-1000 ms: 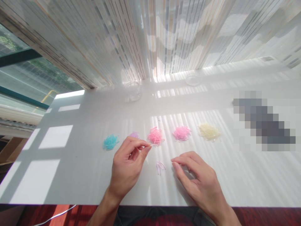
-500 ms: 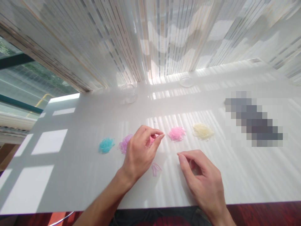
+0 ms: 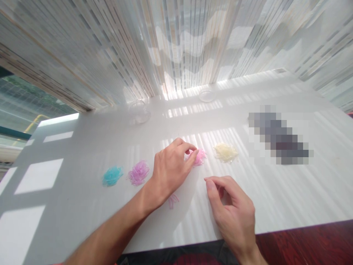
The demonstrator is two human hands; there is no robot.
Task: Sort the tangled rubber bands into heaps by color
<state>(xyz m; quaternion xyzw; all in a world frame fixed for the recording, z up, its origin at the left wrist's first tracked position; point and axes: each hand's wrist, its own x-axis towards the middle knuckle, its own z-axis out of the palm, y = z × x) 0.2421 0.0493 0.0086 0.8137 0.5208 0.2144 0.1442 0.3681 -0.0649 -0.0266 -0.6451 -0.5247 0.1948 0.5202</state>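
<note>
My left hand (image 3: 172, 167) reaches over the pile of pink rubber bands (image 3: 200, 157), thumb and forefinger pinched at its near left edge. What the pinch holds, if anything, is too small to make out. Below the left wrist lie a few loose purple bands (image 3: 173, 201), partly covered by the forearm. My right hand (image 3: 233, 206) hovers near the table's front, thumb and forefinger pressed together, their contents hidden. Other piles of bands lie in a row: teal (image 3: 112, 176), purple (image 3: 138, 173) and pale yellow (image 3: 225, 152).
Two clear round dishes or lids (image 3: 140, 112) lie at the back left, and another clear lid (image 3: 206, 95) sits by the curtain (image 3: 190, 48). A blurred dark object (image 3: 280, 136) rests on the white table (image 3: 298, 198) at right. Sunlight stripes the tabletop.
My left hand has moved right relative to the piles, uncovering the purple pile and reaching the pink one. My right hand keeps its pinch. The whole view has shifted slightly.
</note>
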